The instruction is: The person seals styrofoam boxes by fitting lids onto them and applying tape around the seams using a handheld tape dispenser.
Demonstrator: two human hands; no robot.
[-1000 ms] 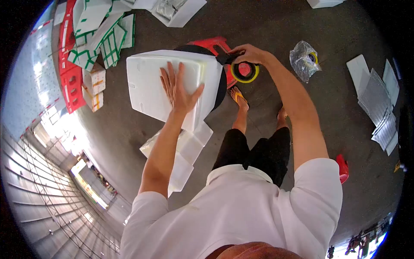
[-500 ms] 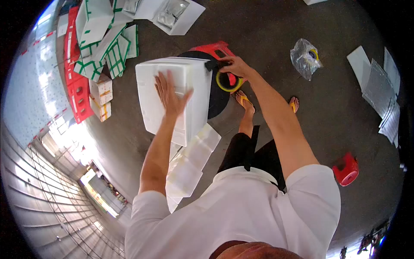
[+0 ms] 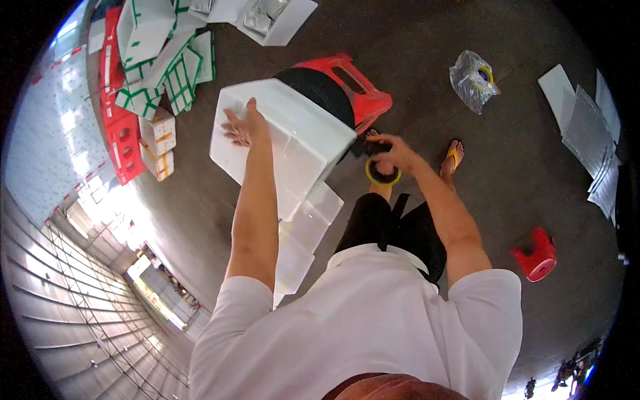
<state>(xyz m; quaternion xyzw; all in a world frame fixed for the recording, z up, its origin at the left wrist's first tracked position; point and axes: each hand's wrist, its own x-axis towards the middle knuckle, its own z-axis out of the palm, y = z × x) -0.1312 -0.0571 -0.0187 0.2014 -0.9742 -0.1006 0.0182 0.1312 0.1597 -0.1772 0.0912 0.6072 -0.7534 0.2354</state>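
Observation:
A white foam box [image 3: 297,143] rests tilted on a black round top [image 3: 320,93] with a red frame [image 3: 367,100]. My left hand [image 3: 245,125] lies against the box's far left part, fingers spread, gripping nothing. To the right of the box, my right hand [image 3: 398,157] is curled around a tape dispenser whose yellow-edged roll [image 3: 384,175] hangs below the fingers. Motion blurs that hand, and the dispenser's body is mostly hidden. The dispenser is apart from the box.
White foam sheets [image 3: 303,237] lie below the box. Foam boxes with green tape [image 3: 150,40] are piled against a red barrier [image 3: 120,127]. A plastic bag with tape [image 3: 475,81], a red stool [image 3: 535,255] and silvery sheets [image 3: 590,137] lie to the right.
The box has turned on its support, and its near end now points toward the lower right. My left hand moved further left; my right hand moved down and right with the tape dispenser.

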